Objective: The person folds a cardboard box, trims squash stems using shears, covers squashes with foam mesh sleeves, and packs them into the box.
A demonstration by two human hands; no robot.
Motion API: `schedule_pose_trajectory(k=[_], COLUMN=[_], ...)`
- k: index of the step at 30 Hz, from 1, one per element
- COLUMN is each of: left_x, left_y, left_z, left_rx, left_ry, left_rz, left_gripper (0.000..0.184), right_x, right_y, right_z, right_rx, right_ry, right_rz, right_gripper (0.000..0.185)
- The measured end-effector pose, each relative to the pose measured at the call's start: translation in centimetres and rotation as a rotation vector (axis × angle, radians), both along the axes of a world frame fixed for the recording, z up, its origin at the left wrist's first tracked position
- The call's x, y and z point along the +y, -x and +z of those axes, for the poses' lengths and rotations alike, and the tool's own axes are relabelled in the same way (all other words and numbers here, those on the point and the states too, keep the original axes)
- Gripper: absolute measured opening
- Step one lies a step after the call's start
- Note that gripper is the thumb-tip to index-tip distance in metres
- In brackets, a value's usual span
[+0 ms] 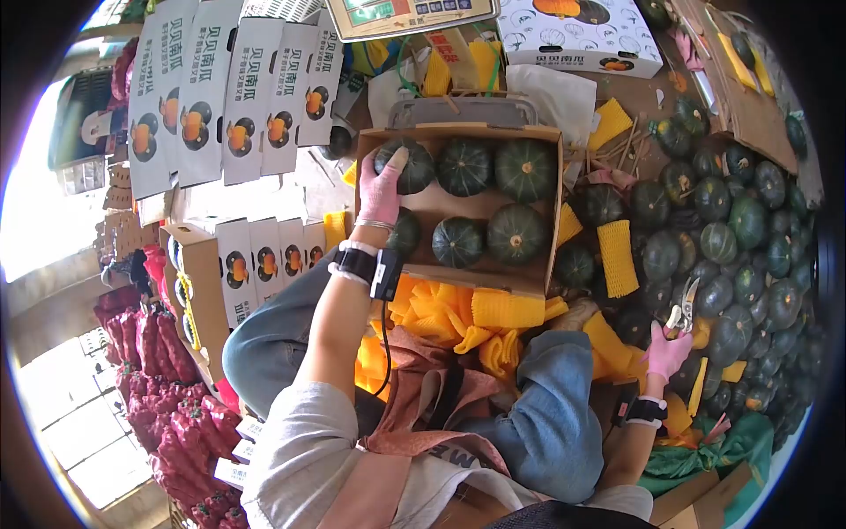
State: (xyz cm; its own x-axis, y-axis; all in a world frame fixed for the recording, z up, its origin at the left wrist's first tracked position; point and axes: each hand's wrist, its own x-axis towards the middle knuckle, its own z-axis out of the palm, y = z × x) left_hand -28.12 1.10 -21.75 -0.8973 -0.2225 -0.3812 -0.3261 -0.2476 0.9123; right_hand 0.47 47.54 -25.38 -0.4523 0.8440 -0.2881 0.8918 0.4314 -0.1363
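Note:
A cardboard box [414, 271] in front of me holds several dark green pumpkins in two rows. My left hand [381, 196], in a pink glove, is closed over the pumpkin [412, 169] at the box's far left corner. Below my left wrist, another pumpkin [404, 231] is partly covered. Out to the right, my right hand [668, 353], also in a pink glove, grips pruning shears [684, 307] with pale handles. Their blades point away from me, over the edge of a large heap of pumpkins [730, 328].
Yellow foam net sleeves [427, 309] lie between my legs, with more along the heap [617, 257]. White printed cartons [196, 97] stand at the left, and another [577, 35] at the back. A scale [410, 16] sits beyond the box. Red mesh sacks [172, 414] fill the lower left.

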Motion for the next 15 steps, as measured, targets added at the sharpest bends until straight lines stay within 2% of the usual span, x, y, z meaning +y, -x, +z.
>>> schedule_pose_trajectory(k=[1,4,6,7,9,12,13,15], left_x=[-0.2,0.3,-3.0,-3.3,-2.8,-1.7,-1.7,-1.4], left_y=[0.1,0.0,0.1,0.1,-1.9,-5.6,-7.4,-10.8], left_z=[-0.4,0.5,-3.5,-3.2,-1.7,2.7,3.4,5.7], left_rx=[-0.039,-0.266,0.016,0.17,0.292,0.405,0.469,0.439], left_ry=[-0.051,0.199,0.895,1.241,1.191,1.048,1.099,1.06], left_rz=[0.032,0.055,-0.187,-0.308,-0.268,-0.29,-0.319,-0.489], left_gripper=[0.052,0.047,0.045,0.044,0.044,0.044,0.042,0.037], right_x=[0.0,0.2,0.5,0.3,-0.9,-2.4,-4.6,-4.9], right_y=[0.4,0.3,0.5,1.0,2.3,3.9,4.7,5.9], right_z=[0.1,-0.7,-1.5,-1.5,-0.6,0.3,2.0,1.6], right_rx=[-0.081,-0.263,-0.323,-0.355,-0.397,-0.296,-0.162,0.046], right_ry=[-0.062,-0.201,-0.215,-0.222,-0.192,-0.252,-0.465,-0.36], right_rz=[-0.011,-0.02,-0.031,-0.05,-0.11,-0.192,0.033,0.588], right_gripper=[0.073,0.083,0.092,0.096,0.107,0.112,0.106,0.094])
